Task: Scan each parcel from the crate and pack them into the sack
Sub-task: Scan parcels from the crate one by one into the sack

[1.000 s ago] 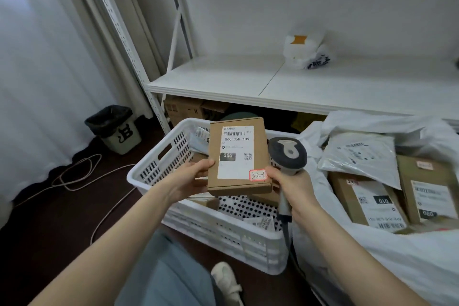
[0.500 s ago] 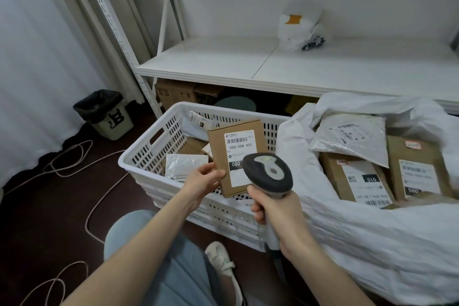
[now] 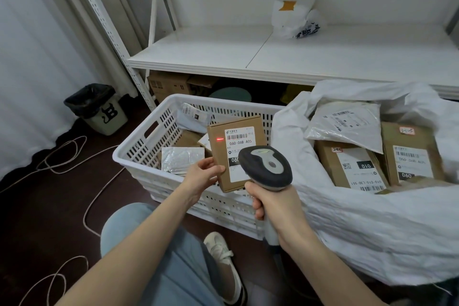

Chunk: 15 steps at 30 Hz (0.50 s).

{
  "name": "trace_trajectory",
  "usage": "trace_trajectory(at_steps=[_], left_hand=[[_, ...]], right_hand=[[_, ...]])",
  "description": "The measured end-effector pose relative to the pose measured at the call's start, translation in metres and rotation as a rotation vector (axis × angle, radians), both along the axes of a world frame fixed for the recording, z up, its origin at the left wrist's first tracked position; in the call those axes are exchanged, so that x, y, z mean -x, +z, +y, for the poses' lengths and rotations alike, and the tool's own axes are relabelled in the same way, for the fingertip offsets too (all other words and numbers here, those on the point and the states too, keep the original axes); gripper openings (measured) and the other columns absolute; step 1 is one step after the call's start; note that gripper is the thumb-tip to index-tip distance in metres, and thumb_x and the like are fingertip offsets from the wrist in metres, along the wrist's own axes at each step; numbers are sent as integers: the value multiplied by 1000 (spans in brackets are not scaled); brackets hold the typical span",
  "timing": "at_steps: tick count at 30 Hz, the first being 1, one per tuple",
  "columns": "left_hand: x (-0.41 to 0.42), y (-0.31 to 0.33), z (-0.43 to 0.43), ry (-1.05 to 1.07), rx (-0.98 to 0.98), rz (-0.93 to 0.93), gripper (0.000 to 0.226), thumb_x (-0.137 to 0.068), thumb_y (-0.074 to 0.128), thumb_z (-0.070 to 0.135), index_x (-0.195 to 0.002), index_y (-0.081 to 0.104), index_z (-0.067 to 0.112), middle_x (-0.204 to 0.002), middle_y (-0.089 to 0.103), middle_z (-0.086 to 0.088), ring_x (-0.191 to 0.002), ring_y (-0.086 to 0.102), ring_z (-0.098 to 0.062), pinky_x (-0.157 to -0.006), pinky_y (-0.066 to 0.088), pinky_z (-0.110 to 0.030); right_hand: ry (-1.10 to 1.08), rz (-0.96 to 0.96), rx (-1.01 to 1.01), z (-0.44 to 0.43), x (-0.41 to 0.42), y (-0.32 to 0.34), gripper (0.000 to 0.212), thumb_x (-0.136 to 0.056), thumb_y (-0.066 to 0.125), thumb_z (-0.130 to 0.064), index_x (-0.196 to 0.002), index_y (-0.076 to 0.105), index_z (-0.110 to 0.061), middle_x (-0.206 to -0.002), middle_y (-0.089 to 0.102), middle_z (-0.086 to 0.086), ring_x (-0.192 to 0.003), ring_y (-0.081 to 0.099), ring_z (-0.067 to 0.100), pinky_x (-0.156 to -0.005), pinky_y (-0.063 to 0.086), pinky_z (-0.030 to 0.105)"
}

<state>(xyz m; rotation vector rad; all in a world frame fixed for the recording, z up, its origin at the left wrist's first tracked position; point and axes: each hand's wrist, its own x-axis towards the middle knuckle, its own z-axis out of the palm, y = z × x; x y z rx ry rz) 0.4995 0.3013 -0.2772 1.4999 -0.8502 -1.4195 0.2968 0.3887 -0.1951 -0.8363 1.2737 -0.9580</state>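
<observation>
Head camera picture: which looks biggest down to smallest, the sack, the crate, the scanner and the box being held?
1. sack
2. crate
3. held box
4. scanner, which is nearer the camera, so the last pair is unsure.

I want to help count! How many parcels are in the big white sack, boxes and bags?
Brown cardboard boxes: 2
Grey plastic bags: 1
Total: 3 showing in the sack; a blurred brown edge in front may be another.
</observation>
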Motion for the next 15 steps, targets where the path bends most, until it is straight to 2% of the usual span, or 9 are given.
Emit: trace_trajectory(at_steps=[5,15], left_hand=[[1,0,1,-11,16,2,46,-80,73,5,-122,57,5,-112,70,-12,-106,66,-29,-97,50,-43],[0,-2,0,-6,16,-1,54,-78,75,8,-127,54,5,-114,69,-12,-107,65,-29,-99,49,-45]], right_hand=[[8,21,26,1,2,2,16,-81,71,-14,-67,67,-10,-52,56,3,-43,49,11,-54,46,27],[13,38,7,0,2,2,16,-80,71,-15,-65,67,-11,-53,57,2,-46,49,13,-55,46,29]])
